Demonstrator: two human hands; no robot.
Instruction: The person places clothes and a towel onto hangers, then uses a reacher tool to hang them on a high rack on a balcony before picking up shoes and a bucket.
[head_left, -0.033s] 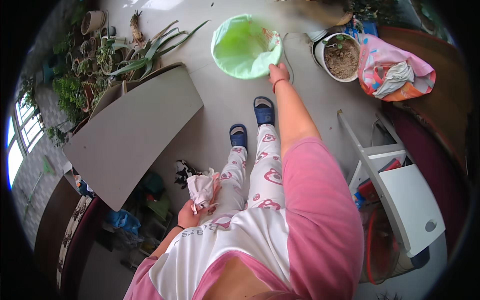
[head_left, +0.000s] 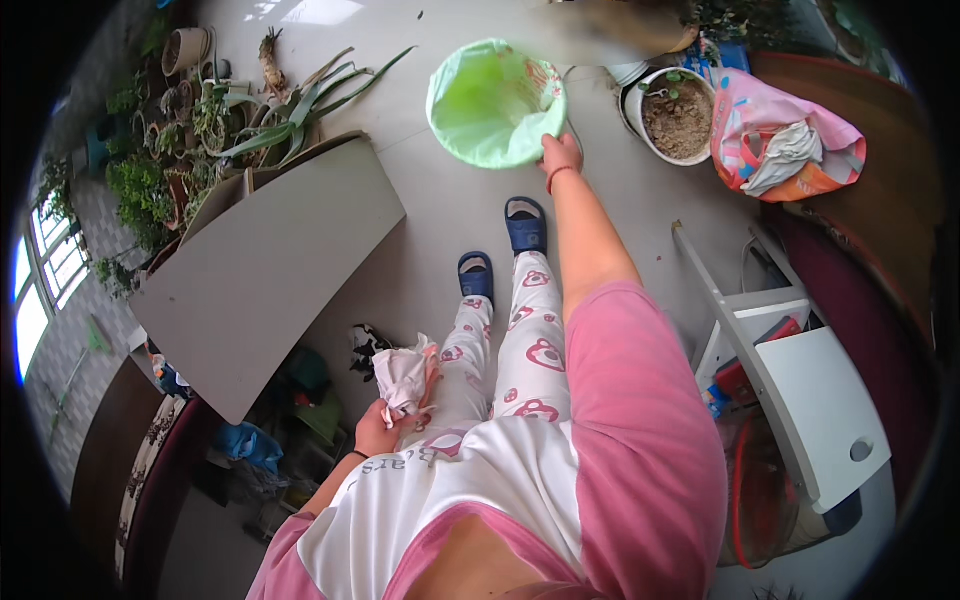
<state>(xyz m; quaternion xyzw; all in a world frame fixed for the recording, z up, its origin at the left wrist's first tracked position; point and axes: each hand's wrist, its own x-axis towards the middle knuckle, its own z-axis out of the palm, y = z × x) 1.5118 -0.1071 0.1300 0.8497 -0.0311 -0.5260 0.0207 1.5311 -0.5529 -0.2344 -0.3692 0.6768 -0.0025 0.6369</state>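
At arm's length ahead, my right hand (head_left: 561,154) is closed on the near rim of a round trash bin (head_left: 497,103) lined with a pale green bag. The bin is tilted so that its inside shows; printed red marks run along its right side. My left hand (head_left: 377,430) is down by my left thigh, closed on a crumpled pale pink cloth (head_left: 404,380) that bunches up above the fingers. Whether the bin touches the floor cannot be made out.
A grey tabletop (head_left: 275,260) stands at left, with potted plants (head_left: 140,190) beyond it. At right are a white pot of soil (head_left: 678,125), a pink plastic bag (head_left: 790,140) and a white-topped stand (head_left: 825,410). A dark-and-white bundle (head_left: 367,347) lies by the tabletop.
The bin and my right hand have come slightly nearer to me. My left hand stays in place with the cloth.
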